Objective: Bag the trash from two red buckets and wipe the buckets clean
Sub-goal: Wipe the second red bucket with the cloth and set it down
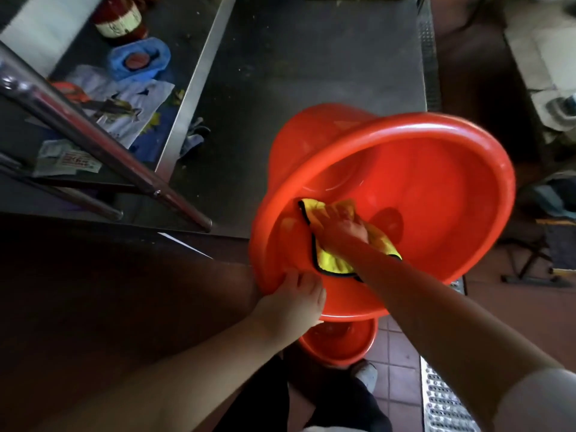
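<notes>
A large red bucket (436,188) lies tilted with its mouth toward me, resting on the dark steel counter's edge. My left hand (290,304) grips its near rim at the lower left. My right hand (343,229) is inside the bucket and presses a yellow cloth (330,263) with a dark border against the inner left wall. Whether the fingers curl round the cloth is hard to tell; they lie spread on it. A second red bucket (339,341) stands on the tiled floor below, mostly hidden by the first one.
The steel counter (280,88) stretches ahead. To the left a lower shelf holds a blue bag (140,59), papers, a red jar (120,18) and litter. Metal bars (103,145) cross at left. My shoe (366,374) and a floor drain grate (445,406) lie below.
</notes>
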`<state>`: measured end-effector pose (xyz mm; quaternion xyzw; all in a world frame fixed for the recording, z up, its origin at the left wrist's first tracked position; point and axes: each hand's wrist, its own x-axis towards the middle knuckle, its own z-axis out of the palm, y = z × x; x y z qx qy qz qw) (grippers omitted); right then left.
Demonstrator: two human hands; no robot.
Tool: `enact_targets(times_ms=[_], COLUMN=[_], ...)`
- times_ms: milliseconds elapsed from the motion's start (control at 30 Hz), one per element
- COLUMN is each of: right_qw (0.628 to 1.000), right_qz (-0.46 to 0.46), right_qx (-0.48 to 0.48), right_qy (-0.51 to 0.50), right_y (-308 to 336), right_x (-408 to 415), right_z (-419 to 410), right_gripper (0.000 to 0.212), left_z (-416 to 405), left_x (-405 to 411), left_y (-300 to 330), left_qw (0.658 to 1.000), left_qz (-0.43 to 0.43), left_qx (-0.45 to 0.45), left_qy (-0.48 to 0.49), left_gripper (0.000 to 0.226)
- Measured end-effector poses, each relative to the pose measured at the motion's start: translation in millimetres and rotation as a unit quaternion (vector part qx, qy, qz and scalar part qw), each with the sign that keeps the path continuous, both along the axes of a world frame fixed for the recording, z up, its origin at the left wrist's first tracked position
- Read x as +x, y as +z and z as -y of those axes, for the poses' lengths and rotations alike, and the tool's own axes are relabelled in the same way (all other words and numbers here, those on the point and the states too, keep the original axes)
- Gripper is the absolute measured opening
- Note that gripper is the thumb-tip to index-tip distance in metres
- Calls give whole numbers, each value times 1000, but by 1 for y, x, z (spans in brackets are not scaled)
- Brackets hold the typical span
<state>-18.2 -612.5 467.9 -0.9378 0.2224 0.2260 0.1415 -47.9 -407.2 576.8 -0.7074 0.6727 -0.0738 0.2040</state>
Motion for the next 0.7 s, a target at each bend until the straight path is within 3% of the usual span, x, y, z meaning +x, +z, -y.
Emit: enact_targets(times_ms=[100, 267, 367, 467, 567, 700], right_qw=[1000, 1000, 1000, 1000, 999, 997], right_qz=[2, -28, -4, 8, 12, 22], right_qx=[0, 2, 4, -1, -19, -37], right_qy=[3, 13, 9, 23, 43, 67], right_y=[-9, -1, 19, 40, 56, 69], right_x=[17, 14, -17, -65, -112, -146], right_z=[4, 3, -9, -30, -45, -55], right_gripper=[53, 55, 53, 55, 58, 60], left_z=[-2, -1, 0, -4, -6, -7], left_x=[1, 4, 6, 3, -3, -5], left_y=[-3, 6, 14, 14, 14, 11], left_qw=[1000, 1000, 1000, 1000, 999, 999], left_qz=[-7, 3, -17, -6, -5, 12], left_qx=[-10, 12, 15, 23, 38, 40], left_qy=[1, 1, 3, -7, 7, 21], left_gripper=[8, 17, 28, 25, 45, 53])
